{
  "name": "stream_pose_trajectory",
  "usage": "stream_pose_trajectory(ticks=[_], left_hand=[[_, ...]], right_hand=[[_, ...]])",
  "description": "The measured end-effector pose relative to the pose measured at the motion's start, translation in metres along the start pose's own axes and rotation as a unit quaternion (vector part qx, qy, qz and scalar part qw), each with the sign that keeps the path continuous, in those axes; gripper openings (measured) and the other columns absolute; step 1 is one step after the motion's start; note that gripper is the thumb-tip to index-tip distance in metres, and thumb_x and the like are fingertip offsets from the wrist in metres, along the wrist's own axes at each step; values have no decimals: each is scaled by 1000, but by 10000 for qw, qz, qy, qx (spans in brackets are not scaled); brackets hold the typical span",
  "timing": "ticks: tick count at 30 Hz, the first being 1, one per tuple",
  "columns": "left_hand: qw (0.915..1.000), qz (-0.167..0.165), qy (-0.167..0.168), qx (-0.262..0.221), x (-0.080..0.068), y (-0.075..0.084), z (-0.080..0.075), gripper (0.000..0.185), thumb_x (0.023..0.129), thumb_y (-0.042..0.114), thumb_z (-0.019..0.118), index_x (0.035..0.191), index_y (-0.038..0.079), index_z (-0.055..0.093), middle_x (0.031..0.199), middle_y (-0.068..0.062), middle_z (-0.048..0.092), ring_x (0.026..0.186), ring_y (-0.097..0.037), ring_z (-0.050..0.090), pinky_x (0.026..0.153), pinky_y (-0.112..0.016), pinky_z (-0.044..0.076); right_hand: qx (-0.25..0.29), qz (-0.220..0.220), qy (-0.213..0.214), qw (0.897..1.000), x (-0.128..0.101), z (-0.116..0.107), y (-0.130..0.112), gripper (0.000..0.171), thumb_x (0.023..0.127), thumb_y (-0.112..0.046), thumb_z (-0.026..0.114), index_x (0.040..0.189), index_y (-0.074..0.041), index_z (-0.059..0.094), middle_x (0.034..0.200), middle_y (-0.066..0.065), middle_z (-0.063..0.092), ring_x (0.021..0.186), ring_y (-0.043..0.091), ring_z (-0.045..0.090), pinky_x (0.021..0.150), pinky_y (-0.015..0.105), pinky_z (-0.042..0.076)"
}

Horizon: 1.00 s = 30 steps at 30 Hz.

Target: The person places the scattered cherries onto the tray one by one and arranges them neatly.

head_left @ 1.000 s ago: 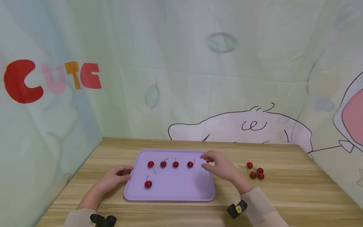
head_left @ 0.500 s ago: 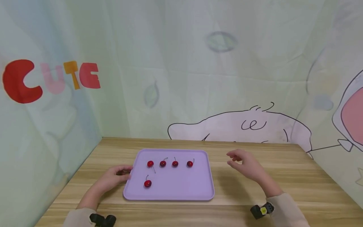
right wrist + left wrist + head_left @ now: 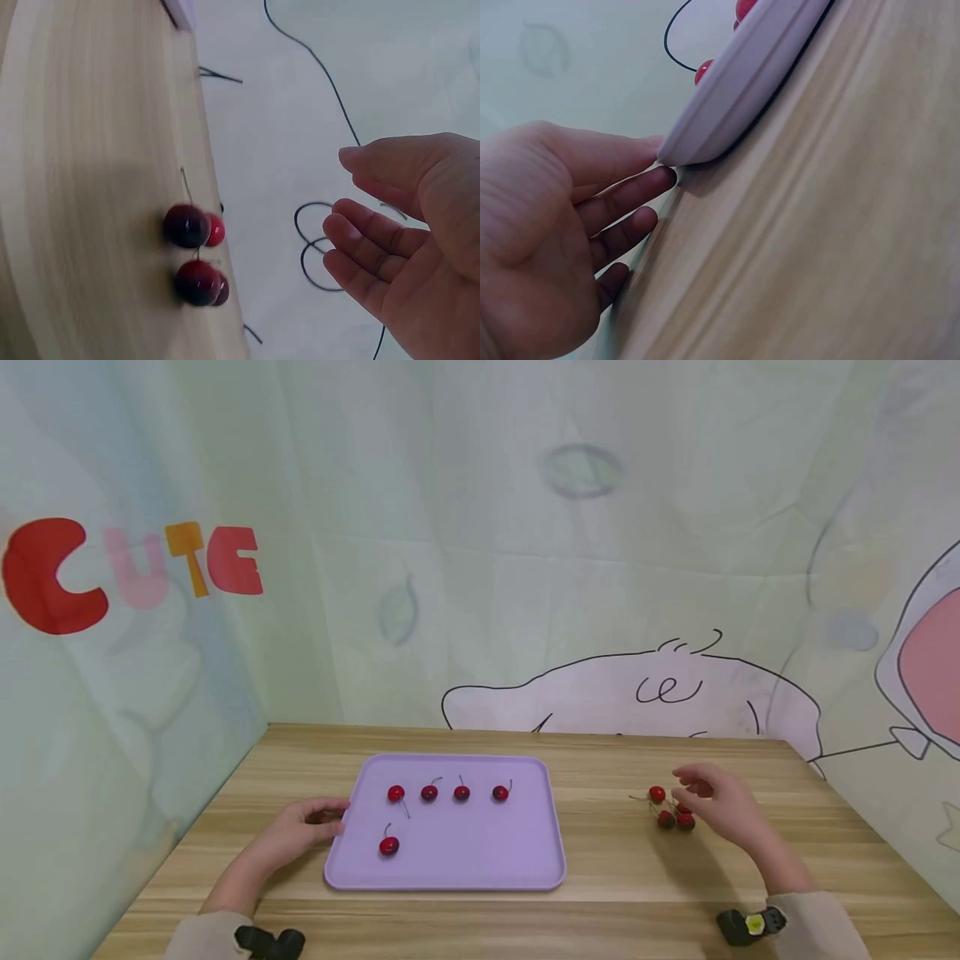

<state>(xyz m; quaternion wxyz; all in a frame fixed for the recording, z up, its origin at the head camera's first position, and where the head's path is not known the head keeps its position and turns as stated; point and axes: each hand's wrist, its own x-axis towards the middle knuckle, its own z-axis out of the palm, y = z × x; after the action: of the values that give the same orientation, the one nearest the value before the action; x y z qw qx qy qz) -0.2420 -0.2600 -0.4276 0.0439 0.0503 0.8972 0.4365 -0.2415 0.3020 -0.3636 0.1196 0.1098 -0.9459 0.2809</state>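
Observation:
A lilac tray [image 3: 480, 864] lies on the wooden table and holds several red cherries, three or more in a back row [image 3: 461, 792] and one at the front left [image 3: 388, 846]. My left hand [image 3: 303, 827] rests at the tray's left edge with its fingers relaxed, touching the tray rim [image 3: 735, 90] in the left wrist view. My right hand [image 3: 716, 802] hovers just over a small cluster of loose cherries [image 3: 667, 810] on the table right of the tray. Its fingers [image 3: 367, 247] are loosely bent and hold nothing, a short way above the cherries [image 3: 196, 255].
Printed fabric walls close in the table at the back and on both sides. The bare wooden table top [image 3: 622, 860] runs between the tray and the cherry cluster. Dark bands with cameras sit on both wrists [image 3: 750, 925].
My right hand has moved right, from the tray's right end over the table to the loose cherries. The left hand and the tray have stayed put.

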Motion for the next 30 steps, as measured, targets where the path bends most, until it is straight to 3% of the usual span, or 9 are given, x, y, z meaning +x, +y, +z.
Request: stream_pose_trajectory(ticks=[6,16,24,30], left_hand=[[10000,-55,44,19,-1,0,0,43,91,16,65,128,-5,57,127,-23,58,113,-35,54,97,-53,43],[9999,-131,85,12,-2,0,1,44,90,17,66,128,-3,58,127,-23,58,114,-36,53,98,-54,42],[9998,-210,69,-10,-2,2,2,44,91,18,65,129,-3,57,128,-22,57,114,-36,53,98,-54,42],[9998,-171,59,-50,-1,2,1,44,91,18,65,129,-3,57,129,-23,56,114,-35,52,98,-54,42]], right_hand=[[-4,65,-25,10000,-6,-1,16,30,88,-10,69,111,9,64,101,21,67,86,27,64,71,32,53],[60,679,-449,9967,-11,5,32,31,90,-11,65,114,8,62,105,23,66,92,31,63,77,44,53],[85,749,-525,9958,-13,13,38,29,89,-9,65,111,9,63,103,23,67,90,30,63,76,40,52],[67,872,-591,9944,-12,17,42,30,89,-10,66,112,9,63,104,24,66,92,31,63,80,45,52]])
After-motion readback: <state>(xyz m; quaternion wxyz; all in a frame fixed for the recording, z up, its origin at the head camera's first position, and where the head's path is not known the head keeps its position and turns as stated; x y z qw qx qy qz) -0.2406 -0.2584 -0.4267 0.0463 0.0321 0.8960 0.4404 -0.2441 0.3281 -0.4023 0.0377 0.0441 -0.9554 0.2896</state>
